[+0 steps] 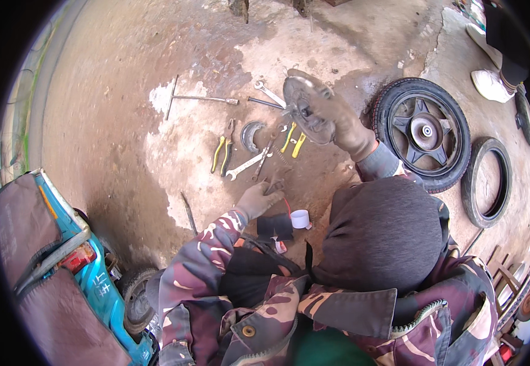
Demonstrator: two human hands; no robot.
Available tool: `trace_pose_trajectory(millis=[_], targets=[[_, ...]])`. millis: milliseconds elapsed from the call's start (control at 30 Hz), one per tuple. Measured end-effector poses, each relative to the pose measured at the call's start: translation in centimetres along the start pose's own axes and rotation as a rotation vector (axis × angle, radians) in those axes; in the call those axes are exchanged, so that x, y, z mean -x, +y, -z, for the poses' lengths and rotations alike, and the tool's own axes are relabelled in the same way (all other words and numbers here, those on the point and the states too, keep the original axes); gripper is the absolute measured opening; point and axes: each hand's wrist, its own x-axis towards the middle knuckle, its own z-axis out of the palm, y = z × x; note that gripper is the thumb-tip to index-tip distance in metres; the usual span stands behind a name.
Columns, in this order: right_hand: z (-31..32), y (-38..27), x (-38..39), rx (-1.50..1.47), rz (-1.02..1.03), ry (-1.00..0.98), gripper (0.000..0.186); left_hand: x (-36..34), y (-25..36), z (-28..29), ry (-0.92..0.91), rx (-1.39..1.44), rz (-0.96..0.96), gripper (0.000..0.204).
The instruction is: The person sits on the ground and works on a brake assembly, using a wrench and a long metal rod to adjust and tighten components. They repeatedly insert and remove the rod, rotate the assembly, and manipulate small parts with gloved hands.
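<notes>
My right hand [351, 125], in a grey work glove, is raised and grips a round, dirty metal brake plate [306, 110], tilted on edge. My left hand [257, 200], also gloved, is low near my knees, its fingers closed around a small dark piece [275, 185] I cannot make out. On the floor between the hands lie a curved brake shoe [251, 136], a spring [282, 157] and a double-ended wrench [247, 165]. Pliers with yellow-and-black handles [222, 149] rest left of them. A yellow-handled tool [298, 145] lies partly below the brake plate.
A spoked wheel with its tyre [378, 113] and a loose tyre [471, 195] lie at right. A T-handle wrench [204, 99] and another wrench [268, 93] lie farther off. Near my knees are a white roll [300, 219] and black box [274, 226]. A teal motorbike [103, 287] stands left; another person's shoe [490, 85] shows right.
</notes>
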Motion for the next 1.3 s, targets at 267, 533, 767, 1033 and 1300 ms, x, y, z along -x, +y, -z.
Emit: trace_pose_trajectory(millis=[267, 533, 767, 1033, 1300], targets=[[-2.3, -2.8, -0.6, 0.474, -0.249, 0.016, 0.096, -0.7, 0.9, -0.3, -0.024, -0.125, -0.048, 0.063], [-5.7, -2.7, -0.8, 0.957, -0.323, -0.115, 0.108, 1.6, 8.1, 4.7, -0.116, 1.222, -0.468, 0.068], [-4.6, -2.6, -1.0, 0.449, -0.152, -0.196, 0.108, 2.8, 9.9, 4.2, -0.005, 1.325, -0.469, 0.059], [-2.3, 0.2, -0.3, -0.7, -0.518, 0.217, 0.07, 4.9, 11.8, 6.0, -0.027, 1.42, -0.571, 0.067], [-3.5, -0.5, 0.5, -0.931, -0.6, 0.252, 0.043, 5.6, 13.0, 5.9, -0.105, 1.482, -0.663, 0.072]])
